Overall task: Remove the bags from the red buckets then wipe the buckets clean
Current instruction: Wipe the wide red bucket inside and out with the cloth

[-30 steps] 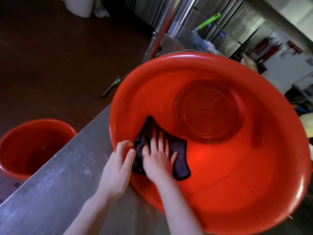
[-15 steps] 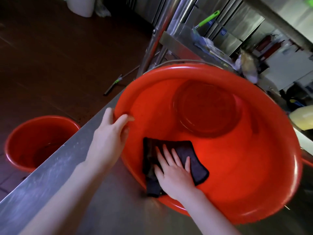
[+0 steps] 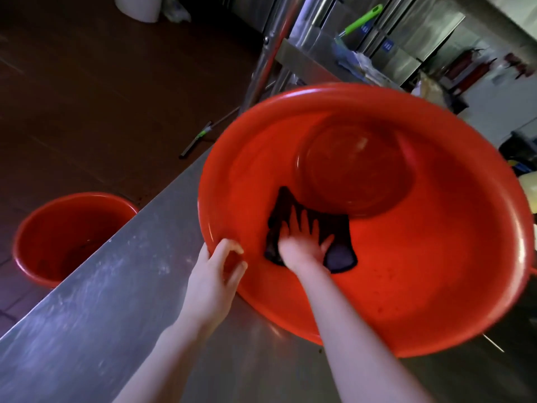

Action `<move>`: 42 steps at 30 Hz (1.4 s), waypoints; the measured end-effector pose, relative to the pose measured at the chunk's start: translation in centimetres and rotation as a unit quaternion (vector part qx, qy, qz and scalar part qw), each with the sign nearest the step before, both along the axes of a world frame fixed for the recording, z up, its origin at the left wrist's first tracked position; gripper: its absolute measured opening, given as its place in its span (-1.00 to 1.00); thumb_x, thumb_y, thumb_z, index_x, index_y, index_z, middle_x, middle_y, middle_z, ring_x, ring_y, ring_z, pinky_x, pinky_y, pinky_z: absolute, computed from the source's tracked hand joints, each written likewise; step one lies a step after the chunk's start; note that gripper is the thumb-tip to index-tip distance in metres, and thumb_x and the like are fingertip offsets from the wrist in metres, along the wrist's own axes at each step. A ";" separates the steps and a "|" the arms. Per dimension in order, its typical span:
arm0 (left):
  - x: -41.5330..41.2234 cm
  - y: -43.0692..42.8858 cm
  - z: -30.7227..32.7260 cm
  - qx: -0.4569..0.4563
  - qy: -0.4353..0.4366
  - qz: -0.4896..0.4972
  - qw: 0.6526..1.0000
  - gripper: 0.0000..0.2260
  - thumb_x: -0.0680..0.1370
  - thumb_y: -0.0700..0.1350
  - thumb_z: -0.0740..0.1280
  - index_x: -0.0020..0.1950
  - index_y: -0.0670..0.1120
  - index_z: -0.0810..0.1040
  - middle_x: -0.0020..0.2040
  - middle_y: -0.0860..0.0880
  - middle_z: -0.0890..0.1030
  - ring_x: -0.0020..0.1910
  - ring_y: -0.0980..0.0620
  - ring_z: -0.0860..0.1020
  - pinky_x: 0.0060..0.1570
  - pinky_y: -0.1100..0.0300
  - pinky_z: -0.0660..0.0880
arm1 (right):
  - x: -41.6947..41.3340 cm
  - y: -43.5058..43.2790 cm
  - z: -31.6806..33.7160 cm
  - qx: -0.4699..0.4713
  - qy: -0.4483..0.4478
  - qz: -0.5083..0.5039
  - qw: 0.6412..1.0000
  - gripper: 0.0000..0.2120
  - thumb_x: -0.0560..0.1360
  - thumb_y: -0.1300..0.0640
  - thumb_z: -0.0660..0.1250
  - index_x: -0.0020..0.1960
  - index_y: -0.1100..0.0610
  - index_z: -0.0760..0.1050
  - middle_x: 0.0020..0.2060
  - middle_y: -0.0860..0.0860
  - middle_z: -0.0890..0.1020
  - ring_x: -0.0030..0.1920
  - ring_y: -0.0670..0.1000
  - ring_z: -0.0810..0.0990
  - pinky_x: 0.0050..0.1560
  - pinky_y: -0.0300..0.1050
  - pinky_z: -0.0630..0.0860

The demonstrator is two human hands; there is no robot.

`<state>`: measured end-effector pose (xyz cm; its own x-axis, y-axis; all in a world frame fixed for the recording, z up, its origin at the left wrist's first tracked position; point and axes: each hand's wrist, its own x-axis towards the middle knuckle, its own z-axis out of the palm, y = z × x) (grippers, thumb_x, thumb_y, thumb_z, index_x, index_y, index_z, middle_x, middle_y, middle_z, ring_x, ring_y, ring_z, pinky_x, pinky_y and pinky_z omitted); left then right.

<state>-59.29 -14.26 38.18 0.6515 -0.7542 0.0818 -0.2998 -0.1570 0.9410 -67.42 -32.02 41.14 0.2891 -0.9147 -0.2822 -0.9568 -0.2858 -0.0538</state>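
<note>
A large red bucket (image 3: pixel 436 271) lies tilted toward me on the steel counter (image 3: pixel 122 301), its inside empty of any bag. My right hand (image 3: pixel 302 242) presses a dark cloth (image 3: pixel 337 234) flat against the near inner wall, fingers spread. The near left rim is gripped by my left hand (image 3: pixel 215 274), thumb inside the bucket. A second red bucket (image 3: pixel 69 234) stands on the floor to the left, below the counter edge; its dark inside shows no clear bag.
A squeegee with a green grip (image 3: pixel 200 138) lies on the dark floor beyond the counter. Steel shelving (image 3: pixel 308 53) with a green-handled tool (image 3: pixel 360 20) and clutter stands behind the bucket. A white bin (image 3: pixel 139 7) is at the far top.
My right hand has slid the cloth up the inner wall toward the bucket's bottom. My left hand has dropped lower along the rim, and the bucket has turned a little.
</note>
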 end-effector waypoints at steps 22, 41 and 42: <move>1.0 0.3 -0.3 -0.004 0.033 -0.017 0.999 -0.84 0.61 -0.17 0.21 -0.07 0.10 0.41 -0.17 0.08 0.49 -0.13 0.16 0.45 -0.16 0.32 0.35 | 4.0 6.3 0.1 -0.026 -0.114 0.112 0.987 -0.41 0.62 -0.13 -0.01 0.57 -0.14 -0.19 0.57 -0.12 -0.13 0.56 0.02 -0.10 0.46 0.36 -0.17; 3.1 1.5 8.7 0.001 -0.028 0.019 0.999 -0.76 0.63 -0.18 0.21 -0.06 0.18 0.45 -0.12 0.06 0.46 -0.20 0.12 0.46 -0.30 0.24 0.34 | -6.5 3.8 10.4 0.065 0.302 0.076 0.948 -0.47 0.61 -0.19 -0.23 0.57 -0.17 -0.17 0.58 -0.01 -0.13 0.56 0.14 -0.17 0.41 0.37 -0.37; 3.7 1.8 10.1 0.001 -0.062 0.019 0.998 -0.78 0.63 -0.17 0.20 -0.03 0.18 0.45 -0.10 0.04 0.45 -0.22 0.08 0.47 -0.31 0.19 0.36 | -6.2 3.7 10.5 0.073 0.279 0.078 0.954 -0.46 0.61 -0.20 -0.22 0.57 -0.16 -0.13 0.58 -0.02 -0.09 0.57 0.13 -0.14 0.41 0.38 -0.36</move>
